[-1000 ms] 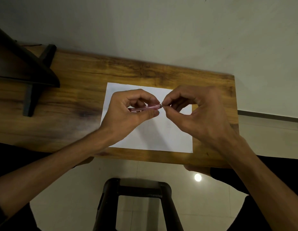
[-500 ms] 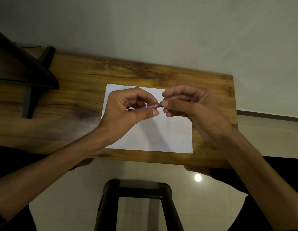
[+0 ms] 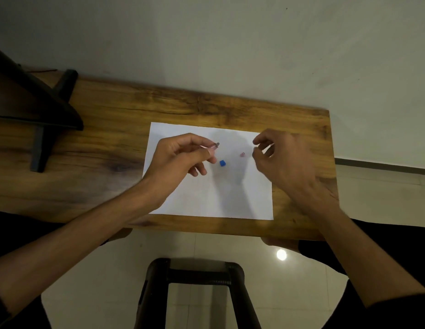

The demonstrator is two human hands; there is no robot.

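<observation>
My left hand [image 3: 178, 157] pinches a thin pink pen [image 3: 213, 146] between thumb and fingers; only its dark end sticks out to the right, above a white sheet of paper [image 3: 206, 198]. My right hand [image 3: 285, 162] hovers over the sheet's right edge with its fingers loosely curled and thumb and forefinger apart, holding nothing. A small pink piece [image 3: 242, 154] lies on the paper just left of those fingertips. A small blue piece [image 3: 222, 163] lies on the paper between the two hands.
The paper lies on a wooden table [image 3: 107, 143] set against a pale wall. A dark monitor-like stand [image 3: 40, 119] occupies the table's left end. A black stool frame [image 3: 195, 281] stands on the tiled floor below the table's near edge.
The hands, joined at the pen's end before, have come apart. My right hand has moved right and let go; a pink piece and a blue piece now lie on the paper.
</observation>
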